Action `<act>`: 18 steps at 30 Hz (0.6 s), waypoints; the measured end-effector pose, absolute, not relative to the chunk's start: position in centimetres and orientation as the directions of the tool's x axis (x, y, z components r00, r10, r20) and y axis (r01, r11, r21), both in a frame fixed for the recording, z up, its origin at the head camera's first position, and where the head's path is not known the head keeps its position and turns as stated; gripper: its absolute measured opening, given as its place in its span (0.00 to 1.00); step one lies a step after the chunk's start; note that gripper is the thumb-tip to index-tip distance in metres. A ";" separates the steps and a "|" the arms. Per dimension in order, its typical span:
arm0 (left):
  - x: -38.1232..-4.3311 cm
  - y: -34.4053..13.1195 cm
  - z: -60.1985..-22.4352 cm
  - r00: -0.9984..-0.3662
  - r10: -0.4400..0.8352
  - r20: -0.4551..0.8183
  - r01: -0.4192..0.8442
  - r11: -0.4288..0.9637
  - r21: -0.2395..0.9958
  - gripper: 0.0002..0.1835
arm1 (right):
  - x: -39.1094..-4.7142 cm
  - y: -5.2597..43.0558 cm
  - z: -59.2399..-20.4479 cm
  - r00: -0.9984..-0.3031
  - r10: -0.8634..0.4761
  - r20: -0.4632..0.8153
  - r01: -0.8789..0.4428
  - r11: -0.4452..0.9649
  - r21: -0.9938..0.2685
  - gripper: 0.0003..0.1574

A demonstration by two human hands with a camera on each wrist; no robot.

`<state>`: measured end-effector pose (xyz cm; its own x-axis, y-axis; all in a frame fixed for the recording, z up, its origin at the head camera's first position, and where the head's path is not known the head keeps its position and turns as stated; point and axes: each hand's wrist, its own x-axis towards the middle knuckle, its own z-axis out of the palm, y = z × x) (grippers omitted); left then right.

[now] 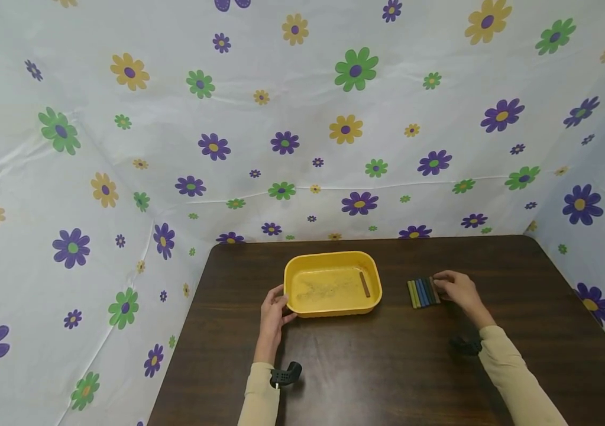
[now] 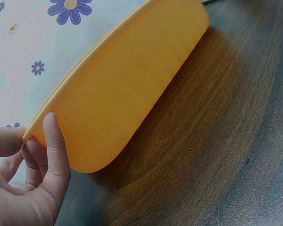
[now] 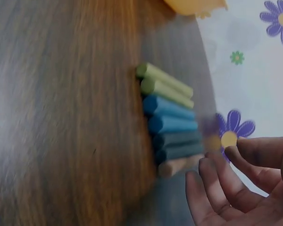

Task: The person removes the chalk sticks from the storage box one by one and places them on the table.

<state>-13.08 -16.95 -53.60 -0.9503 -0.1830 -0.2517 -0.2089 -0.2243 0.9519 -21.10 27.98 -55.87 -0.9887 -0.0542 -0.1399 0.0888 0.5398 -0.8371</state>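
My left hand (image 1: 273, 313) holds the near left corner of a yellow plastic tray (image 1: 329, 311), thumb at the rim and fingers along the outer wall; the left wrist view shows this grip on the tray (image 2: 118, 89). A brown stick (image 1: 364, 284) lies inside it, toward the right end. To the right, chalk-like sticks lie side by side: two yellow-green (image 3: 167, 82), two blue (image 3: 174, 125), two dark (image 3: 179, 147) and one brown (image 3: 173, 166). My right hand (image 1: 456, 289) is at the brown end of this row, fingers loosely bent, fingertips right at the brown stick, thumb apart.
Everything lies on a dark brown wooden table (image 1: 366, 367) with rounded corners. White flower-patterned cloth (image 1: 302, 100) hangs behind it and at both sides. Black wrist cameras (image 1: 286, 374) are strapped over the pale sleeves.
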 end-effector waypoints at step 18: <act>-13.2 -17.0 -53.7 -0.948 -0.186 -0.258 -0.213 -0.230 0.950 0.24 | -20.8 24.0 -52.5 -0.989 -0.150 0.005 -0.082 0.516 -0.853 0.26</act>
<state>-13.18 -17.00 -53.71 -0.9482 -0.1858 -0.2577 -0.2131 -0.2299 0.9496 -20.82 23.98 -52.51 -0.9887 -0.1499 0.0048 -0.0824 0.5160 -0.8526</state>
